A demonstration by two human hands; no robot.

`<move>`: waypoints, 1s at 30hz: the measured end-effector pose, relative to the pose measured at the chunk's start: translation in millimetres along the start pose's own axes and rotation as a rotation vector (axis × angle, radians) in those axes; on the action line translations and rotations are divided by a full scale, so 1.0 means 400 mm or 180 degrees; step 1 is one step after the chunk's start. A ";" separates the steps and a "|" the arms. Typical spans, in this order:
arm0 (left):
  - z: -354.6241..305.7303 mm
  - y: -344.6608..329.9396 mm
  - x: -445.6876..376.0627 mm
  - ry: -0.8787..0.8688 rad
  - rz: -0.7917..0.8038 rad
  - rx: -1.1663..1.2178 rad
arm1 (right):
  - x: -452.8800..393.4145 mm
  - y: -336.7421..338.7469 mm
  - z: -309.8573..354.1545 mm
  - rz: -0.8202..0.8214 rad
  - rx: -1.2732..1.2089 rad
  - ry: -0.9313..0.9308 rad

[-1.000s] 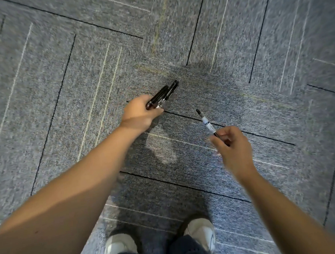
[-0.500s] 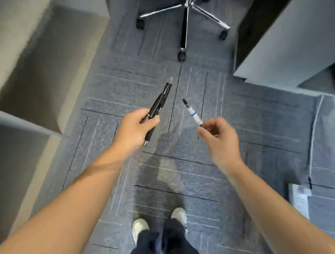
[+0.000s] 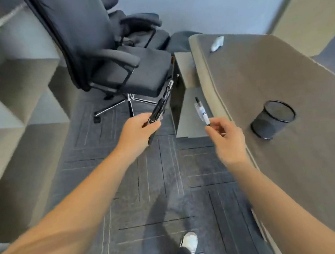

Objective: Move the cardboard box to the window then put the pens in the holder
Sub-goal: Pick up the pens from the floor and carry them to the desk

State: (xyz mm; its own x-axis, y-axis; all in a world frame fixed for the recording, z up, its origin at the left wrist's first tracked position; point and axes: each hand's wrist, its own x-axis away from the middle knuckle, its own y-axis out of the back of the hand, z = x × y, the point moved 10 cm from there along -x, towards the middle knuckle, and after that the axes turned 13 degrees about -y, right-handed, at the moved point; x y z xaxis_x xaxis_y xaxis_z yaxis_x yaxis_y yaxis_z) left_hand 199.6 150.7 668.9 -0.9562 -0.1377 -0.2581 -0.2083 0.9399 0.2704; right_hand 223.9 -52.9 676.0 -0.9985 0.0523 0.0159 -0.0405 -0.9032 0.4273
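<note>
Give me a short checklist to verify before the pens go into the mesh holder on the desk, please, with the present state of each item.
1. Left hand grips the black pens: ok.
2. Right hand pinches the white pen by its lower end: ok.
3. Mesh pen holder stands upright on the desk: ok.
4. Holder mouth is open and unobstructed: ok; whether it is empty, cannot tell.
5. Either hand is above the holder: not ok, both are over the carpet beside the desk.
6. Exact count of black pens: cannot tell, blurred.
</note>
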 end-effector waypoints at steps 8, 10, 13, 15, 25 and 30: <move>-0.092 -0.358 -0.261 -0.0160 0.0690 0.0045 | -0.241 0.397 -0.064 -0.1005 0.0264 -0.0307; -0.100 -0.418 -0.307 -0.0177 0.0808 0.0064 | -0.286 0.473 -0.074 -0.1245 0.0435 -0.0348; -0.089 -0.489 -0.360 -0.0102 0.0948 0.0108 | -0.354 0.525 -0.118 -0.1285 0.0746 -0.0538; -0.070 -0.528 -0.391 -0.0007 0.1088 0.0168 | -0.401 0.520 -0.164 -0.1054 0.1108 -0.0700; -0.127 -0.745 -0.520 -0.0363 0.1942 0.0423 | -0.433 0.545 -0.296 -0.0805 0.1655 -0.1431; -0.183 -0.885 -0.472 -0.0553 0.2308 0.0718 | -0.325 0.605 -0.331 -0.1291 0.1170 -0.1714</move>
State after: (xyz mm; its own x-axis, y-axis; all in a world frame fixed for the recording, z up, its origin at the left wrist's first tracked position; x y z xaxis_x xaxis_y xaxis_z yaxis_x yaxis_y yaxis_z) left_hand 438.9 -179.0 689.6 -0.7879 0.5690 -0.2355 0.5213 0.8199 0.2368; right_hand 339.1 -334.5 657.7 -0.7487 0.6346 0.1916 -0.2909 -0.5743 0.7652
